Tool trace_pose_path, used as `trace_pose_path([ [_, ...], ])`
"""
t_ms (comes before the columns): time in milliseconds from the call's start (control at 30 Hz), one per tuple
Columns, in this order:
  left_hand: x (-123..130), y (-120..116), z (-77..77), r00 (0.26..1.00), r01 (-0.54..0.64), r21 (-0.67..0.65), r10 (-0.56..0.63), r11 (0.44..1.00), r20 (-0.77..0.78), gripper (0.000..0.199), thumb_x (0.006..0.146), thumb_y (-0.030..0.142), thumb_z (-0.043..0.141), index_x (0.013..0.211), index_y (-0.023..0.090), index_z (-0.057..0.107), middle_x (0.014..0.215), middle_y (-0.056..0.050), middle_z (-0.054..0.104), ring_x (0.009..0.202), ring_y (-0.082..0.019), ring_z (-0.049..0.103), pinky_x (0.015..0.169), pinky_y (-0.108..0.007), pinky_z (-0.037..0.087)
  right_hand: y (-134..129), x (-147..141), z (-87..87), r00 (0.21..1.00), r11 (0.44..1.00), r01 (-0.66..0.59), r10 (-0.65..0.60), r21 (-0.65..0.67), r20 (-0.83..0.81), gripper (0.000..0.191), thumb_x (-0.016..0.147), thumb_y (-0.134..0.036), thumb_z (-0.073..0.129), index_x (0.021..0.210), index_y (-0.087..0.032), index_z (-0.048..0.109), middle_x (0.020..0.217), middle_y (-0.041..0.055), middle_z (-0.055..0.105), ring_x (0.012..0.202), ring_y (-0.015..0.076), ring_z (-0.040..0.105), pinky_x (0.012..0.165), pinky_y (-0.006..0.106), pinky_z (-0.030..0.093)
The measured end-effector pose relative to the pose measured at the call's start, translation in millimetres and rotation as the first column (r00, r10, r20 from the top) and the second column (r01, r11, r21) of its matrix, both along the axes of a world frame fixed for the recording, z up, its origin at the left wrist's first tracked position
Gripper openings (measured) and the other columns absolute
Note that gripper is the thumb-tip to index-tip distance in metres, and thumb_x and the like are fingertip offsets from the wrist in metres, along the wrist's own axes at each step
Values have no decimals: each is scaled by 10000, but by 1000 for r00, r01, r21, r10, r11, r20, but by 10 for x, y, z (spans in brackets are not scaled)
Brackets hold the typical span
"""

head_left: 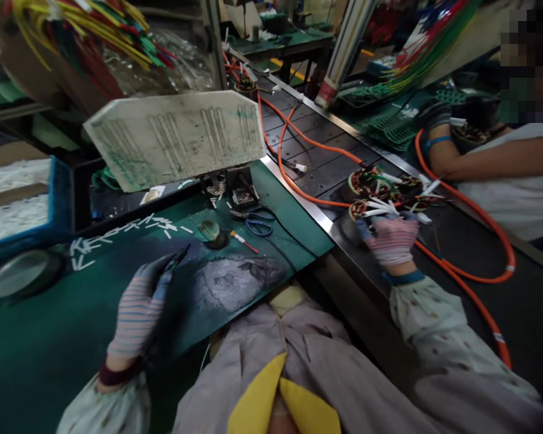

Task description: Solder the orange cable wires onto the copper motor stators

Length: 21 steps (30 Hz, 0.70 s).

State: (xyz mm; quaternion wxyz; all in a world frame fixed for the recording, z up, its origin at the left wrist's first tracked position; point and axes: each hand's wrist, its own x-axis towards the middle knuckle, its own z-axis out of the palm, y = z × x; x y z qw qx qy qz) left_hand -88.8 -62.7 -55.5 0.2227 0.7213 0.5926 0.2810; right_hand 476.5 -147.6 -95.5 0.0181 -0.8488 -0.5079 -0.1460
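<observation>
My left hand (138, 304), in a striped glove, is above the green mat and closed round a slim dark tool (180, 256); its exact kind is unclear. My right hand (394, 238), in a matching glove, is over the conveyor with its fingers closed on the rim of a wound motor stator (356, 212). White sleeved leads (380, 206) rise from the stator's copper windings. Another wound stator (364, 179) sits right behind it, with an orange cable (314, 201) running nearby. The fingertips of my right hand are partly hidden among the leads.
On the green mat (45, 349) are blue-handled scissors (259, 226), a soldering-iron stand (243, 188), a small round pot (212, 234), a red-handled tool (244, 241) and scattered white sleeves (117, 230). A blue bin (61, 196) stands left. Across the conveyor (317, 135) a co-worker's arm (493, 158) shows.
</observation>
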Motion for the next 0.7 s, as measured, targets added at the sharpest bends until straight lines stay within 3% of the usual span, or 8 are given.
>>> trace_pose_path([
  [100, -9, -60, -12, 995, 6, -27, -3, 1000, 104, 515, 1041, 603, 603, 1376, 229, 715, 1395, -124, 751, 1326, -373, 710, 1234, -552, 550, -3, 234, 9, 998, 998, 67, -67, 5, -6, 587, 1076, -622, 528, 718, -202, 729, 623, 93, 585, 675, 244, 530, 939, 566, 439],
  [167, -50, -147, -16, 976, 3, -125, 25, 992, 218, 517, 1021, 636, 663, 1332, 224, 696, 1342, -120, 769, 1285, -367, 725, 1208, -541, 567, -50, 274, 84, 993, 974, 113, -118, 197, 14, 691, 1074, -727, 489, 606, -247, 655, 547, 83, 508, 657, 257, 530, 964, 627, 456],
  [233, -65, -259, -18, 958, 5, -192, 51, 981, 282, 517, 1011, 668, 703, 1281, 227, 686, 1286, -114, 786, 1237, -361, 739, 1186, -538, 574, -108, 81, 145, 997, 896, -25, -12, 443, 80, 701, 1053, -778, 503, 619, -258, 682, 588, 132, 577, 749, 321, 618, 1021, 676, 471],
  [267, -43, -318, -20, 955, 10, -209, 52, 978, 293, 507, 1015, 677, 712, 1250, 229, 688, 1257, -112, 794, 1203, -356, 747, 1170, -537, 578, -131, -127, 148, 981, 844, -194, 157, 500, 115, 663, 1059, -755, 514, 706, -247, 753, 685, 172, 672, 828, 348, 674, 1048, 666, 492],
  [333, 78, -422, -38, 941, 57, -239, 28, 969, 338, 487, 1032, 681, 727, 1219, 233, 694, 1233, -111, 803, 1167, -346, 755, 1145, -527, 584, -152, -743, 76, 835, 757, -489, 550, 433, -17, 519, 1097, -641, 545, 979, -246, 861, 928, 176, 811, 941, 341, 744, 1033, 584, 566],
  [433, 393, -508, -125, 819, 278, -227, -107, 934, 564, 477, 1048, 667, 762, 1240, 234, 703, 1325, -121, 792, 1248, -333, 745, 1157, -489, 582, -135, -1869, -205, 457, 601, -644, 798, 473, -392, 482, 1117, -609, 529, 1277, -279, 842, 1136, 117, 866, 1049, 307, 800, 973, 484, 663],
  [533, 609, -482, -259, 717, 415, -131, -235, 900, 656, 509, 1049, 654, 783, 1315, 226, 712, 1424, -134, 762, 1328, -333, 721, 1211, -488, 558, -74, -2689, -510, 243, 649, -525, 734, 551, -634, 578, 1093, -729, 515, 1291, -294, 840, 1161, 115, 873, 1113, 322, 815, 1032, 500, 682],
  [700, 169, -37, -325, 862, 284, -81, -218, 955, 457, 511, 1078, 574, 729, 1442, 214, 732, 1435, -128, 774, 1343, -324, 727, 1248, -490, 545, 97, -2917, -655, 62, 816, -339, 516, 468, -854, 611, 1018, -796, 630, 1202, -263, 866, 1188, 139, 879, 1170, 373, 815, 1145, 600, 638],
])
